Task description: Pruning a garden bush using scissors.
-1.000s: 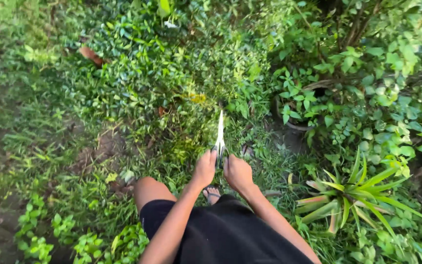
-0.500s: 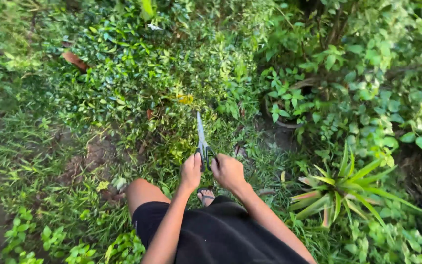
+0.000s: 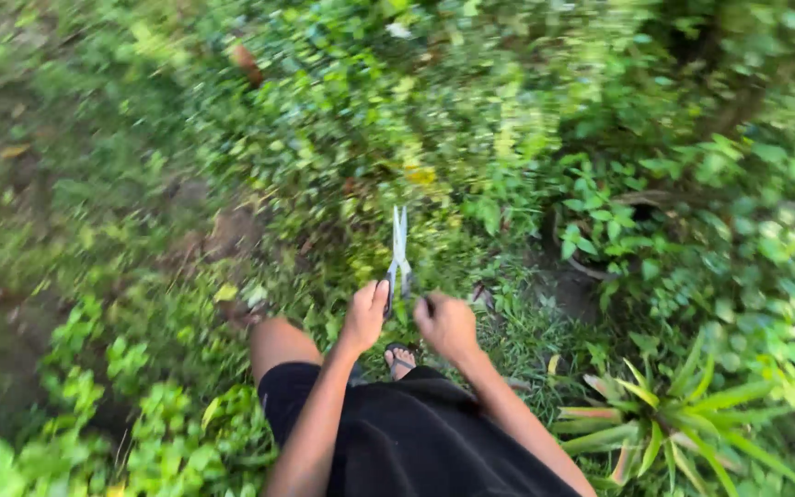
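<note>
Garden shears [image 3: 399, 247]: pale metal blades parted a little, dark handles, held out over the leafy ground cover [image 3: 342, 156] just ahead of a sandalled foot [image 3: 400, 357]. The left hand [image 3: 366, 316] and right hand [image 3: 446, 324] each clamp one handle. Judged mid-trim; closing the blades on soft, thin stems calls for drawing the handles together.

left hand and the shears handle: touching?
Touching. The head view shows the left hand wrapped on one handle of the shears, no gap between them; the right hand grips the other, blades slightly parted.
</note>
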